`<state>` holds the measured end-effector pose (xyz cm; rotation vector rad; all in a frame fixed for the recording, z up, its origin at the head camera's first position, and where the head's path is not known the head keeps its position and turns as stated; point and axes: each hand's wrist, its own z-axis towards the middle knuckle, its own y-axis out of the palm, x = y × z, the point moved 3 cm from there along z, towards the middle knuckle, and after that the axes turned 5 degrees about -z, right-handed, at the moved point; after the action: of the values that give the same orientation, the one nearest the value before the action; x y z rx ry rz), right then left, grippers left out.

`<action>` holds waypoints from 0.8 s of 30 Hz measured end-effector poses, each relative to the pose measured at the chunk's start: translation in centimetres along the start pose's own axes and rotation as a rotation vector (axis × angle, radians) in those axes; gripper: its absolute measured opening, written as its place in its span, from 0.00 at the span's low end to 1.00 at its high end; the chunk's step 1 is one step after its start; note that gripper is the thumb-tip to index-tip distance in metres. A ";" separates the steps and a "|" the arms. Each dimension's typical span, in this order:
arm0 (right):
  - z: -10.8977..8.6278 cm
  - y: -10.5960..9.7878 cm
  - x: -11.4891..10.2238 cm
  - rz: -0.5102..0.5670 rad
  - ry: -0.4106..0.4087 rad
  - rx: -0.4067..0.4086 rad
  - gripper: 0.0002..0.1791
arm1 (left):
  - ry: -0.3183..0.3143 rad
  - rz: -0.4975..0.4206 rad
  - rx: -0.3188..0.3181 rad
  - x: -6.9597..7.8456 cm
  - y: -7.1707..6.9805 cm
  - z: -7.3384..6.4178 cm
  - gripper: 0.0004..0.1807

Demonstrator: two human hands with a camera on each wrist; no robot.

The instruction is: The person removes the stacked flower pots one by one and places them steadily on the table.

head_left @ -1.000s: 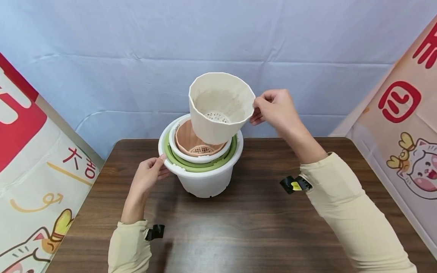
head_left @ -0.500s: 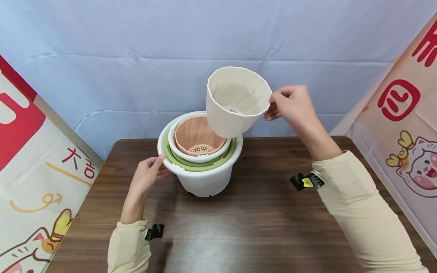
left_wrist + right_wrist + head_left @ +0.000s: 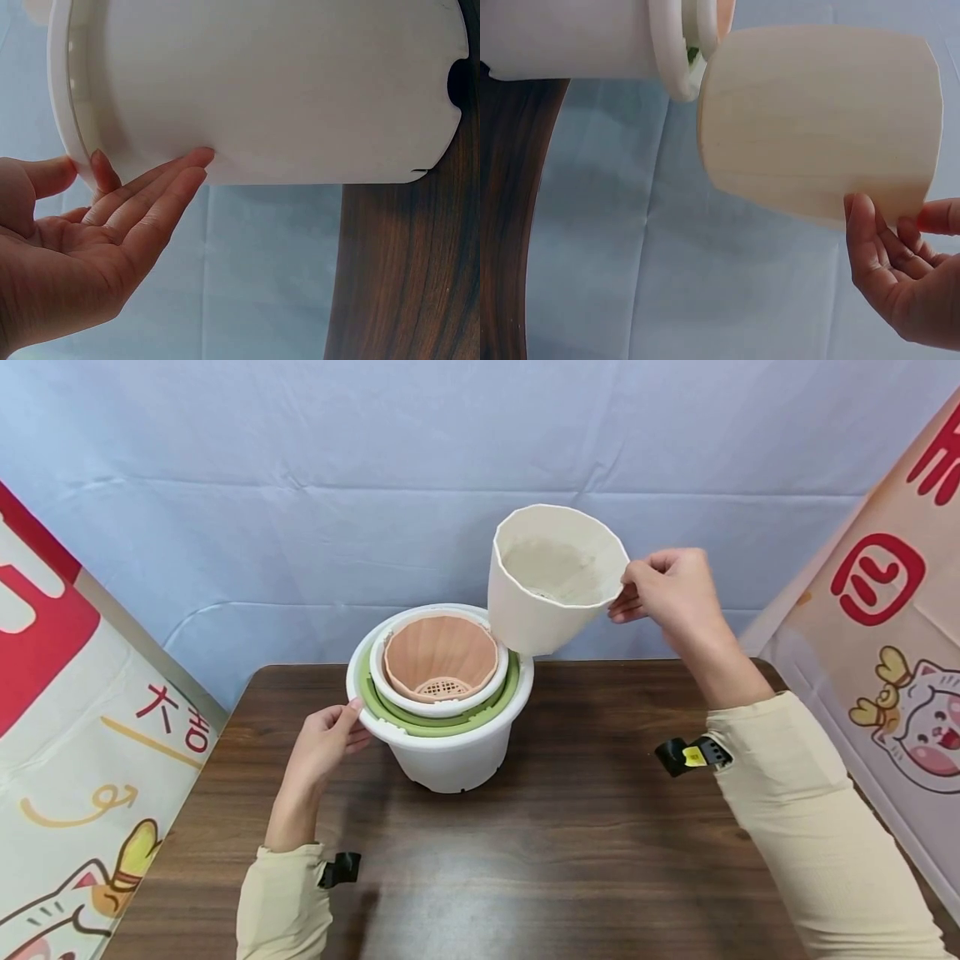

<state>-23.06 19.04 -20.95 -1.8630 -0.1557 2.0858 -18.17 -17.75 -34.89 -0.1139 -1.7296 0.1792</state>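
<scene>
Now pinching the cream pot point(image 3: 551, 581) by its rim, high in the right hand point(image 3: 669, 587)!
Holding it tilted beside the orange pot point(image 3: 441, 650); pinching the rim of the large white pot point(image 3: 450, 764) with the left hand point(image 3: 326, 743).

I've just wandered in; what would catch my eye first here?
Probably the cream flowerpot, tilted in midair against the pale blue backdrop, its rim pinched by the right hand. Next, nested on the wooden table: a peach flowerpot inside a smaller white pot, then a green pot, then a large white pot whose rim the left hand pinches.
</scene>
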 end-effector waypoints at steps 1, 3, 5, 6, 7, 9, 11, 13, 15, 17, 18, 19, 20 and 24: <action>0.0 -0.1 0.1 -0.005 0.000 0.003 0.11 | 0.000 -0.001 0.000 0.0 0.0 0.0 0.26; 0.1 -0.4 0.4 -0.016 0.002 0.008 0.11 | -0.001 -0.004 0.001 0.0 0.0 0.0 0.26; 0.1 -0.7 0.7 -0.028 0.002 0.014 0.11 | 0.001 -0.006 0.001 0.0 0.0 0.1 0.26; 0.2 -0.9 0.8 -0.033 0.003 0.017 0.11 | 0.001 -0.007 0.001 -0.1 0.0 0.1 0.26; 0.2 -1.0 1.0 -0.038 0.005 0.022 0.11 | 0.002 -0.006 0.001 -0.1 0.0 0.1 0.26; 0.2 -1.3 1.3 -0.048 0.010 0.028 0.11 | 0.002 -0.003 0.000 -0.1 0.0 0.1 0.26; 0.2 -1.5 1.6 -0.058 0.014 0.034 0.11 | 0.003 -0.003 -0.001 -0.1 0.0 0.1 0.26; 0.2 -1.7 1.9 -0.067 0.019 0.038 0.11 | 0.002 -0.002 -0.001 -0.1 0.0 0.1 0.26; 0.2 -1.9 2.2 -0.076 0.028 0.041 0.11 | 0.001 -0.005 -0.002 -0.1 0.0 0.0 0.26; 0.2 -2.0 2.5 -0.084 0.036 0.042 0.11 | 0.001 -0.006 -0.003 -0.1 0.0 0.0 0.26; 0.2 -2.1 2.6 -0.083 0.041 0.042 0.11 | 0.001 -0.008 -0.003 0.0 0.0 -0.1 0.26; 0.2 -2.1 2.8 -0.083 0.045 0.043 0.11 | 0.001 -0.009 -0.003 0.0 0.0 -0.1 0.26; 0.2 -2.2 3.0 -0.083 0.049 0.041 0.11 | 0.002 -0.011 -0.004 0.0 0.0 -0.1 0.26; 0.2 -2.4 3.6 -0.079 0.054 0.041 0.11 | 0.005 -0.012 -0.002 0.0 0.0 -0.1 0.26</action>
<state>-23.18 22.44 -23.63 -1.8568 -0.1700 1.9693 -18.06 -17.75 -34.89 -0.1054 -1.7256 0.1679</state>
